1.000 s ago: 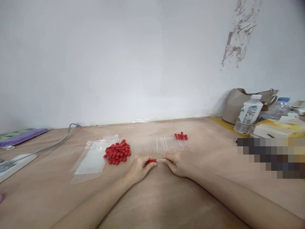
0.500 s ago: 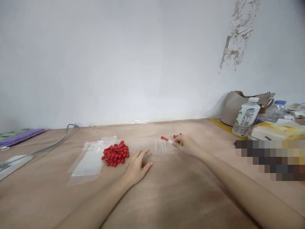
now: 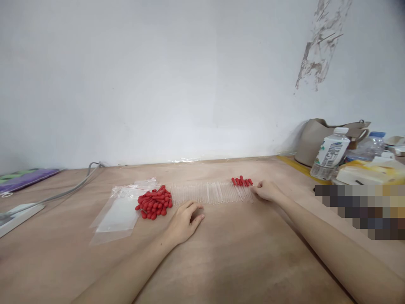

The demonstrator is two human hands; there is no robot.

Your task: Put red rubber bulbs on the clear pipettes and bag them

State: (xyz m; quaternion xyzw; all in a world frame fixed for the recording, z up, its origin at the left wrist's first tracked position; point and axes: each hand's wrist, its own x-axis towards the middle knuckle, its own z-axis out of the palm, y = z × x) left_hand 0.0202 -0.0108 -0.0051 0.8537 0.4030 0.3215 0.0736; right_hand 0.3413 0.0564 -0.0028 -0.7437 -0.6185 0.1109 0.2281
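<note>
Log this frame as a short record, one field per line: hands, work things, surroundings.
Left hand: thumb and fingers apart, nothing visibly held; nearest the row of thin clear tubes
Right hand: at the row's right end, beside the clear tubes with red bulb-shaped caps; grip unclear
Loose parts: heap of red bulb-shaped caps, left of the row
Packaging: flat clear plastic bags, left of the heap
Surface: light-brown tabletop
Far right: clear white-capped bottle

beige bag (image 3: 308, 143) | white-capped bottle (image 3: 330, 153) before it | blue-capped bottle (image 3: 376, 143) | grey cable (image 3: 68, 193)
</note>
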